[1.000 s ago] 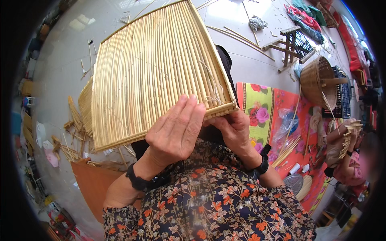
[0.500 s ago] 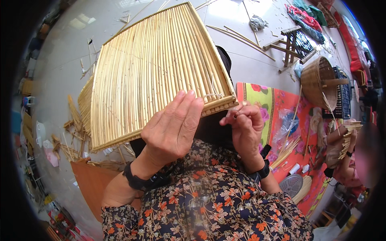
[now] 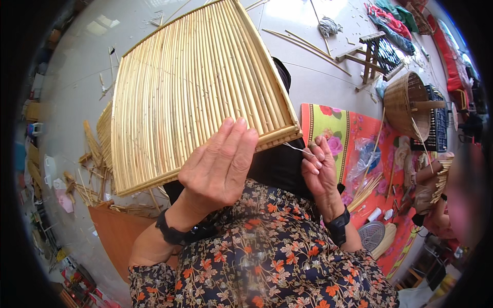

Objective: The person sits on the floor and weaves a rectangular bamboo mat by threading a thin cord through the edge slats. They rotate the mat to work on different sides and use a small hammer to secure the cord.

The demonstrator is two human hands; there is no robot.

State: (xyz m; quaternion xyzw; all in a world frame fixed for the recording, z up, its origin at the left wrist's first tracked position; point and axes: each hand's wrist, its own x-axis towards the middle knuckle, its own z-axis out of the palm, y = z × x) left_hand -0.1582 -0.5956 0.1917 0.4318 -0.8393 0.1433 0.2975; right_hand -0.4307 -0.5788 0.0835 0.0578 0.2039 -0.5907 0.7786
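A flat panel of pale, straight plant stalks (image 3: pixel 179 92) laid side by side, with a stalk border, lies tilted across my lap. My left hand (image 3: pixel 218 169) grips its near edge, the fingers lying flat on the top face; the thumb is hidden beneath. Off the panel's near right corner, my right hand (image 3: pixel 322 172) is closed in a pinch on a thin white string (image 3: pixel 295 148). That string runs taut from below the panel's edge to the fingers.
Beyond the panel stand a folding stool (image 3: pixel 374 59) and a woven basket (image 3: pixel 407 105). A floral mat (image 3: pixel 328 120) with loose stalks spreads to the right, where another person's hand (image 3: pixel 439 179) holds a stalk bundle. Scraps and a brown board (image 3: pixel 120 236) lie left.
The white loop on the panel's top face near the corner has gone. My right hand has moved away from the corner, drawing the string out below the edge. The panel has shifted slightly left.
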